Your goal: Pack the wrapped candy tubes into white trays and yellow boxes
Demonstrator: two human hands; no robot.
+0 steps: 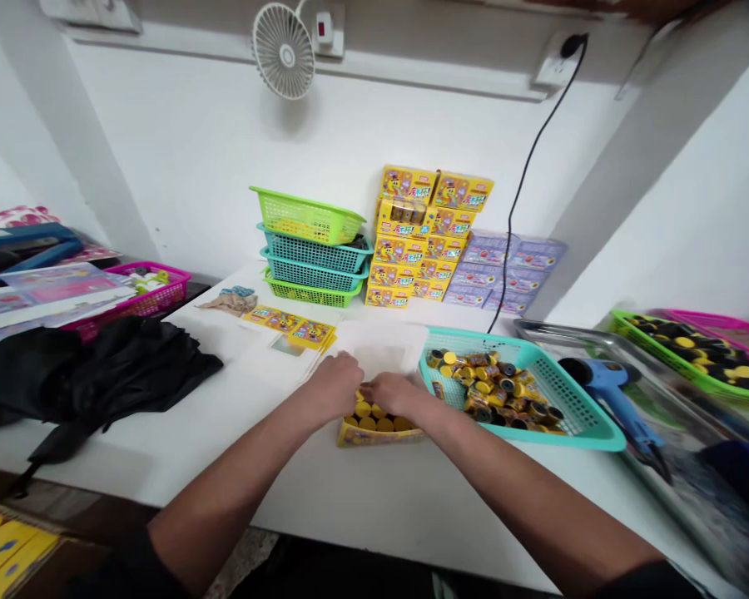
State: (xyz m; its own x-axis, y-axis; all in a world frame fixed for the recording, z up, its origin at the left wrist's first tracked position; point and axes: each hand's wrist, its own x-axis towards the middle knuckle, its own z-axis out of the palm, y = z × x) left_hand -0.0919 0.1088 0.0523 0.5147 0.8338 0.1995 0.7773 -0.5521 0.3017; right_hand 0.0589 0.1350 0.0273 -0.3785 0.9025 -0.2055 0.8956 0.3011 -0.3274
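Note:
A small yellow box (380, 437) filled with rows of yellow-capped cylinders (367, 423) lies on the table in front of me. Over its far left part is my left hand (338, 383), its fingers curled down and largely hidden. Close beside it, my right hand (394, 393) reaches over the box with fingers bent together at the cylinders. What the fingertips hold, if anything, is too small to make out. Just right of the hands stands a turquoise basket (590, 416) with a heap of loose yellow-and-black cylinders (483, 387).
Yellow printed boxes (399, 249) and purple boxes (499, 270) are stacked against the wall, beside piled baskets (309, 218). Flat yellow cards (312, 333) lie behind my left hand. A black umbrella (131, 366) occupies the left; a blue heat gun (617, 395) lies right. A black cable (524, 183) hangs down.

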